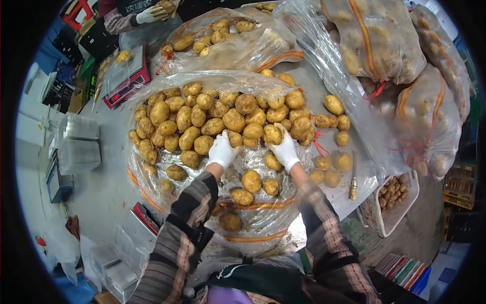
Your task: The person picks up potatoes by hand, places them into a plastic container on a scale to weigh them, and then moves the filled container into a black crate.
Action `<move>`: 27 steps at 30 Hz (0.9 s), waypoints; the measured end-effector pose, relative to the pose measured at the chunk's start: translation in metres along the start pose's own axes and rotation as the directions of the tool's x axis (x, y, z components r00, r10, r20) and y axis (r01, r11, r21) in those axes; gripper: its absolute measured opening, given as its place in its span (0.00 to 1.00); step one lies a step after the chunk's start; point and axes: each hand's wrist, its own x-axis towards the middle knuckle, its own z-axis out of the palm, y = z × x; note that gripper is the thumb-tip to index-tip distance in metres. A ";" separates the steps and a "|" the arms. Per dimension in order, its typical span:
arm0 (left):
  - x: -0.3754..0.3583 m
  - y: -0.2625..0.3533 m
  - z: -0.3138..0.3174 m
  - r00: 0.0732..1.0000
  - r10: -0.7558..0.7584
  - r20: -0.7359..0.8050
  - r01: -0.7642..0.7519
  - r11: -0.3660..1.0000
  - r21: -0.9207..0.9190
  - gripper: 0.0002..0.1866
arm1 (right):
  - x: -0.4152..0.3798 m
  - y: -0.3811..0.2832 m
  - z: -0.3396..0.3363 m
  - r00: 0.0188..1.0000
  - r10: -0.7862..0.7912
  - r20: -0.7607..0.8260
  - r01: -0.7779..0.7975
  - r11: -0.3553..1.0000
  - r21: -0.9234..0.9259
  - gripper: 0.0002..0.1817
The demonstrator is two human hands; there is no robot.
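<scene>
Both my hands wear white gloves and reach into a heap of potatoes [234,120] spread on an opened clear plastic bag [212,78]. My left hand [222,151] has its fingers closed about a small potato [235,139] at the near edge of the heap. To its right, my right hand [286,153] grips a rounder potato [273,135], thumb and fingers at its side. Loose potatoes [251,181] lie on the plastic between my forearms. The undersides of both gripped potatoes are hidden.
A red digital scale [132,81] carries one potato at the back left. Clear plastic boxes [81,139] stack at the left. Full potato bags [379,40] stand at the right, above a white basket [411,205]. A wooden-handled tool [353,187] lies nearby. Another person's gloved hand [152,14] holds a potato.
</scene>
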 end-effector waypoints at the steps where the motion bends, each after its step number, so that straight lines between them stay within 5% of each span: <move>1: 0.000 -0.005 0.009 0.999 0.027 -0.033 -0.028 0.999 -0.024 0.34 | -0.010 -0.021 -0.013 0.999 0.006 0.053 -0.016 0.984 0.178 0.38; 4: -0.015 -0.015 0.013 0.984 0.157 -0.084 -0.177 0.918 -0.354 0.30 | -0.041 -0.051 -0.032 0.987 -0.049 0.151 -0.034 0.866 0.498 0.39; 7: -0.063 -0.002 -0.017 0.973 0.205 -0.108 -0.220 0.677 -0.702 0.28 | -0.077 -0.075 -0.040 0.963 -0.087 0.254 -0.110 0.736 0.668 0.42; 8: -0.078 0.003 -0.028 0.941 0.282 -0.186 -0.334 0.693 -0.639 0.28 | -0.086 -0.081 -0.038 0.951 -0.075 0.300 -0.171 0.679 0.714 0.42; 10: -0.109 0.009 -0.050 0.955 0.261 -0.142 -0.287 0.688 -0.667 0.29 | -0.104 -0.095 -0.032 0.922 -0.066 0.381 -0.283 0.556 0.781 0.43; 14: -0.165 0.003 -0.075 0.994 0.084 0.074 0.042 0.331 -0.943 0.26 | -0.134 -0.115 -0.018 0.874 -0.055 0.484 -0.415 0.434 0.800 0.43; 15: -0.179 -0.005 -0.077 0.992 0.036 0.119 0.108 0.229 -0.967 0.25 | -0.143 -0.122 -0.017 0.871 -0.061 0.487 -0.415 0.438 0.797 0.35; 17: -0.209 -0.006 -0.094 0.969 0.021 0.248 0.249 -0.070 -0.966 0.19 | -0.156 -0.130 -0.007 0.871 -0.014 0.490 -0.436 0.438 0.786 0.29; 19: -0.232 -0.027 -0.085 0.977 0.021 0.214 0.213 -0.233 -0.949 0.18 | -0.171 -0.128 0.009 0.872 -0.014 0.490 -0.422 0.486 0.765 0.18; 21: -0.259 -0.043 -0.086 0.973 0.052 0.225 0.227 -0.394 -0.891 0.20 | -0.191 -0.134 0.017 0.809 0.039 0.587 -0.555 0.382 0.739 0.18; 24: -0.299 -0.057 -0.097 0.949 0.132 0.286 0.289 -0.724 -0.626 0.24 | -0.222 -0.150 0.035 0.647 0.100 0.756 -0.754 0.231 0.615 0.21; 27: -0.332 -0.077 -0.097 0.943 0.064 0.327 0.248 -0.790 -0.561 0.29 | -0.244 -0.157 0.051 0.413 0.034 0.910 -0.910 0.071 0.410 0.25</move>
